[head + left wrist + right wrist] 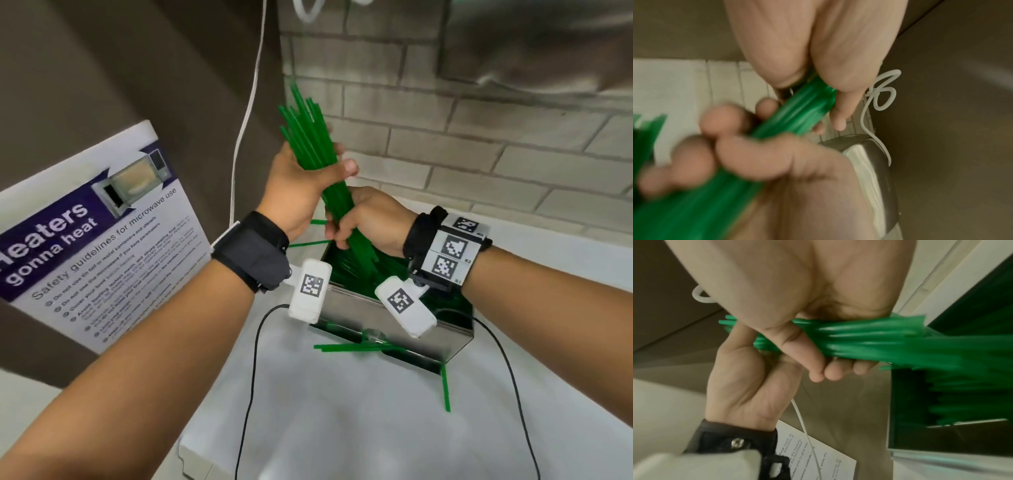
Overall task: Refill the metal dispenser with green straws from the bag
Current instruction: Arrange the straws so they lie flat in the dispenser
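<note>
A thick bundle of green straws [310, 137] stands nearly upright over the open metal dispenser [356, 311] on the white counter. My left hand [308, 181] grips the bundle around its middle, and my right hand [363, 219] grips it lower down, just above the dispenser's opening. Many green straws [352, 270] lie inside the box. The left wrist view shows the bundle [807, 105] with both hands curled round it. In the right wrist view the bundle [859, 340] runs towards the dispenser's open top [951, 394]. No bag shows in any view.
Loose straws [352, 346] poke from the dispenser's front slot, and one [445, 387] lies on the counter [342, 428]. A microwave safety poster [102, 240] leans at the left. A white cable [246, 120] hangs down the wall. Brick tiles and a steel fixture [534, 44] are behind.
</note>
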A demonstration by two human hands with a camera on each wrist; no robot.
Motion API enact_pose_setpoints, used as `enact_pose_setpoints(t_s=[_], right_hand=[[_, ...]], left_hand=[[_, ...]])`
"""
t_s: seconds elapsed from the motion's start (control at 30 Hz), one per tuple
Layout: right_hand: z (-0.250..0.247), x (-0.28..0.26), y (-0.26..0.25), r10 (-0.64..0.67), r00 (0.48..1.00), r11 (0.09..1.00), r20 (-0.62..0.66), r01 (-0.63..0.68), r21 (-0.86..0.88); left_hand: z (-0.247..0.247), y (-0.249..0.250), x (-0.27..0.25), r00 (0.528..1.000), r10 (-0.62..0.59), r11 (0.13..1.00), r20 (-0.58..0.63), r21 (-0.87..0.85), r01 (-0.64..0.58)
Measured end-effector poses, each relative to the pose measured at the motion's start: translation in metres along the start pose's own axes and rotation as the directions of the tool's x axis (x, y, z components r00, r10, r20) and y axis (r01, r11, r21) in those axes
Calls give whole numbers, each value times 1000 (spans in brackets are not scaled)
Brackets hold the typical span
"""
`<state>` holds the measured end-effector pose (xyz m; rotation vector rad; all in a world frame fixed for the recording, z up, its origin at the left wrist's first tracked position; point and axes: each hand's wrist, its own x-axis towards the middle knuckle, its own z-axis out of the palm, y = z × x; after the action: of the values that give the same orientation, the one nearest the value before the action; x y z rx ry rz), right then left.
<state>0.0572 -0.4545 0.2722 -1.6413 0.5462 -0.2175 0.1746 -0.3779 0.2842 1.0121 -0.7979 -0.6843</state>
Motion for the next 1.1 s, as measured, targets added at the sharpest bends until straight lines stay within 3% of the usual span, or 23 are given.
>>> enact_pose_setpoints(t_s=[0.1,0.17,0.2,0.23,0.3,0.43,0.6,0.67,0.73,0.8,0.83,0.9,0.93,1.0,1.1], right_hand=[[-11,-2,11,55,998,994,24,-53,-97],[-14,-4,17,98,994,976,50,-87,-201],[-13,-3,19,114,991,962,74,-91,-257],[-11,-2,20,130,986,947,101,-93,-309],[-4,1,20,160,976,929,147,-98,-357],[6,11,17,108,984,961,141,-67,-267],[12,18,29,80,985,974,152,-45,-221],[11,16,28,66,987,977,146,-34,-209],[6,14,19,13,991,974,135,18,-224],[-2,10,7,-106,992,964,69,119,-236],[-8,9,0,-177,984,961,-2,172,-216],[-19,6,-11,-292,942,952,-164,272,-138],[-23,4,-13,-324,922,946,-211,311,-93],[-27,0,-8,-329,921,944,-209,326,-49],[-26,-9,20,-172,981,974,-86,157,-161]], left_hand=[[-22,7,5,973,222,962,-68,180,-207],[-31,15,8,940,335,852,70,404,-334],[-34,15,11,932,322,772,168,523,-361],[-33,14,12,934,273,679,231,642,-357],[-31,6,11,959,174,537,223,795,-282],[-27,-20,1,995,85,490,55,867,-89],[-29,-29,-6,966,259,587,-16,796,-144],[-29,-24,-6,979,199,751,-39,648,-126],[-24,-18,-11,992,124,931,2,346,-117],[-23,-16,-15,992,128,989,-10,73,-127],[-26,-18,-17,995,95,995,-38,23,-94],[-37,-28,-23,1000,6,986,2,168,-7],[-43,-34,-29,995,-37,943,90,334,5],[-54,-52,-43,949,-95,740,300,659,-134],[-53,-71,-59,860,-54,452,508,780,-432]])
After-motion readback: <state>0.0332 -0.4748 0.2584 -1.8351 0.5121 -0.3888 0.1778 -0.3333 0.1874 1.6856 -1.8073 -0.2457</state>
